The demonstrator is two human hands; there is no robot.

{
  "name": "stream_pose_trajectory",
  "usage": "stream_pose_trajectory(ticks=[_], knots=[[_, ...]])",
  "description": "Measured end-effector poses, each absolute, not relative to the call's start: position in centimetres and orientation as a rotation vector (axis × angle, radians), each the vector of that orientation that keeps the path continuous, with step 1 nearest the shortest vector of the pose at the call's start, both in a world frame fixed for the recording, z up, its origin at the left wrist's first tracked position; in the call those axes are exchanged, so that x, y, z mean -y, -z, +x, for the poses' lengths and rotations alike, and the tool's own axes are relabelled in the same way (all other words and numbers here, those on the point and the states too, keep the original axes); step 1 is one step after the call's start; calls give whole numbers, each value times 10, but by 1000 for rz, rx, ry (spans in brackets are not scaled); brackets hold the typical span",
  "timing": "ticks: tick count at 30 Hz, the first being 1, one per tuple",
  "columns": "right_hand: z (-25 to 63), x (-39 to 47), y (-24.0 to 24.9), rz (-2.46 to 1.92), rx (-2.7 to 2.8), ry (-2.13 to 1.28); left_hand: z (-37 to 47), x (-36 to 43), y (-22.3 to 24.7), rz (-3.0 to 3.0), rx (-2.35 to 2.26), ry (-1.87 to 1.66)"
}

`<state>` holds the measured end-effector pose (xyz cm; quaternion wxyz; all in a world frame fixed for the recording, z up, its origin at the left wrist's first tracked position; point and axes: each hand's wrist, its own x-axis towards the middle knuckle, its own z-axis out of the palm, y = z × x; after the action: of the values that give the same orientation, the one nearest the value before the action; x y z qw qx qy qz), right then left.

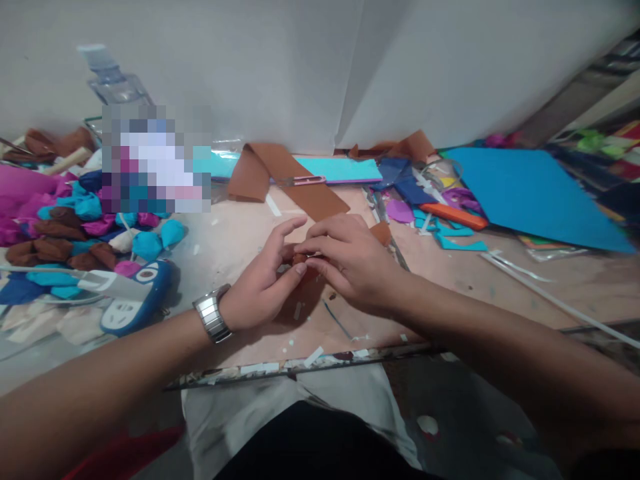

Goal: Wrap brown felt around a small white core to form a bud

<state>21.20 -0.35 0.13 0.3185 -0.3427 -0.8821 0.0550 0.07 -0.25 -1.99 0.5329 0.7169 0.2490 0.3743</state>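
Observation:
Over the middle of the worktable (240,347), both hands meet around a small brown piece (300,259). My left hand (270,273), below a silver wristwatch, has its thumb and fingers closed on the piece's left side, with the index finger raised. The fingers of my right hand (350,257) pinch the same piece from the right, and partly hide it. Just beyond the hands lies a folded brown strip (295,175) with a small pink-handled tool (307,180) on it.
Blue, brown and magenta bundles (60,230) and a blue-white device (140,300) are at the left. A bottle (117,83) stands behind. At the right lie an orange cutter (455,217), a blue sheet (540,197) and a white rod (565,300). A wall rises behind.

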Motion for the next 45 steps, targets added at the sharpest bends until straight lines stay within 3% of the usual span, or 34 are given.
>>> stream_pose_trajectory(ticks=[16,45], knots=[[214,2,-3,-964,2285,-124,0,-7,24,1832,-835,-1150],[215,2,-3,-991,2202,-142,-1,-3,20,1835,-867,-1152]])
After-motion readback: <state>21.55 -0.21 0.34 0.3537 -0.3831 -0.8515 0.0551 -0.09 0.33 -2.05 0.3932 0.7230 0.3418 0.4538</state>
